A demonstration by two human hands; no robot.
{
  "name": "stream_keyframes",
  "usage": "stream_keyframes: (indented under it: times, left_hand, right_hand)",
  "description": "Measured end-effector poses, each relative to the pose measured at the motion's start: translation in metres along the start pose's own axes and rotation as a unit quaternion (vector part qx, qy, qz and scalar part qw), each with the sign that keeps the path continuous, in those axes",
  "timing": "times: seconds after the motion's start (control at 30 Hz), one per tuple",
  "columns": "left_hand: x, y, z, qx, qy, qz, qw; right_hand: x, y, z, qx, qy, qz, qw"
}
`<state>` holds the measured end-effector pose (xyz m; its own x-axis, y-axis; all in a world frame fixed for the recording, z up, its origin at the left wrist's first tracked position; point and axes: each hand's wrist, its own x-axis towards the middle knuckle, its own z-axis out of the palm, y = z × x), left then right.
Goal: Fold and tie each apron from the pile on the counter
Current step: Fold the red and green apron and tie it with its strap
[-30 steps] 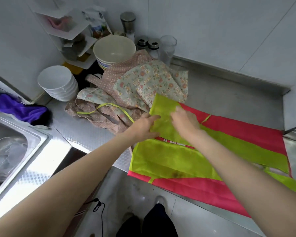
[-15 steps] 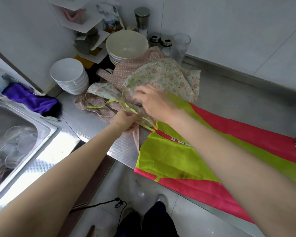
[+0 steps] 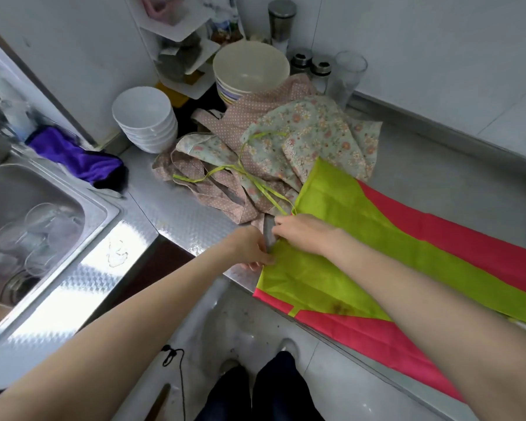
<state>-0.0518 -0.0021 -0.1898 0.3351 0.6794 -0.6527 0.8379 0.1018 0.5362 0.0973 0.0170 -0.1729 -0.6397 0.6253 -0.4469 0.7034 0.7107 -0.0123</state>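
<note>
The step in hand looks like the folding of the red and green apron, which lies spread flat on the steel counter, to the right of the pile of floral and dotted aprons that waits near the wall. Both hands work at the left end of the apron, close to the front edge of the counter. The left hand has its fingers curled and seems to pinch the edge of the green cloth at its near corner; the right hand lies just beside it with its fingers bent down on the same edge, but I cannot tell if it pinches the cloth or only presses it. The long axis of the apron runs from the hands away to the right and toward the viewer, along the counter edge, and its narrow green end points to the pile. The thin green ties trail from this end over the pile, so they are loose and not yet tied. I judge that the next move needs a firm hold of this end, then the ties must be pulled free from the other aprons.
</note>
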Motion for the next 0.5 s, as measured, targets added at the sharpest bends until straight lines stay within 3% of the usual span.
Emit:
stream_keyframes:
  times: [0.17, 0.33, 0.5]
  left_hand:
    - [0.002, 0.003, 0.004, 0.026, 0.033, 0.041, 0.998]
    - [0.0, 0.0, 0.001, -0.149, -0.021, -0.027, 0.988]
    - [0.0, -0.005, 0.008, -0.229, -0.039, -0.078, 0.969]
  right_hand:
    - [0.007, 0.002, -0.011, 0.009, 0.012, -0.006, 1.0]
    - [0.004, 0.007, -0.019, 0.162, -0.059, 0.023, 0.985]
    - [0.006, 0.004, -0.014, 0.053, -0.063, 0.04, 0.996]
